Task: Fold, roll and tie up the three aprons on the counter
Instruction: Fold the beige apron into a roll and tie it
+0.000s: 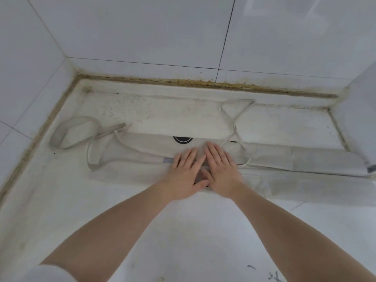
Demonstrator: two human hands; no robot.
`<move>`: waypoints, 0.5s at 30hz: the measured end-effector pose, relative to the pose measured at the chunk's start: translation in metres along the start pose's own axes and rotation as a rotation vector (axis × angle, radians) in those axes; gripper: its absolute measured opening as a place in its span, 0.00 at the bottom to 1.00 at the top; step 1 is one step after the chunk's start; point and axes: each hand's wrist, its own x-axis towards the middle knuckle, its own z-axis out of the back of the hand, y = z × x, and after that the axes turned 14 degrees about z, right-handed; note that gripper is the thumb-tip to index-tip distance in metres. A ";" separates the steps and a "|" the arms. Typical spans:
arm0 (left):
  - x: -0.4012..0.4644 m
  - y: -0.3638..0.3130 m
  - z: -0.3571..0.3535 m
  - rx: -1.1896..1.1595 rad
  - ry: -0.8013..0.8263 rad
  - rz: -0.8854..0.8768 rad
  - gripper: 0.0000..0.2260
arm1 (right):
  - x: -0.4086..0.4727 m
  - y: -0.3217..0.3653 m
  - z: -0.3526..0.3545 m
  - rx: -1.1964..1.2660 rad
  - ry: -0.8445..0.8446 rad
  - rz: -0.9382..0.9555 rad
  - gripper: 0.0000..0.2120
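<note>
A pale beige apron (284, 159) lies folded lengthwise into a long band across the white counter (183, 231). A black round print (182, 139) peeks out at the fold. My left hand (186, 174) and my right hand (220, 169) press flat on the middle of the band, side by side, fingers straight and thumbs touching. The neck loop (75, 132) lies loose at the left. A thin tie strap (234, 117) crosses itself behind the hands. Only this one apron is plainly visible.
Tiled walls close the counter at the back (162, 37) and at the left (24, 88), with a stained brown sealant line (203, 82) along the joint. A white wall or panel (358, 119) stands at the right end. Small dark marks (272, 275) dot the counter's near part.
</note>
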 end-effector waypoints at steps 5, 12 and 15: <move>0.005 0.005 -0.015 0.081 -0.212 -0.022 0.38 | -0.014 -0.019 0.005 0.108 -0.369 -0.230 0.29; 0.006 0.005 -0.022 0.087 -0.290 -0.029 0.33 | -0.011 -0.068 0.045 0.384 -0.116 -0.841 0.19; 0.005 0.004 -0.021 0.077 -0.290 -0.018 0.32 | 0.007 -0.066 0.057 0.452 0.027 -0.676 0.13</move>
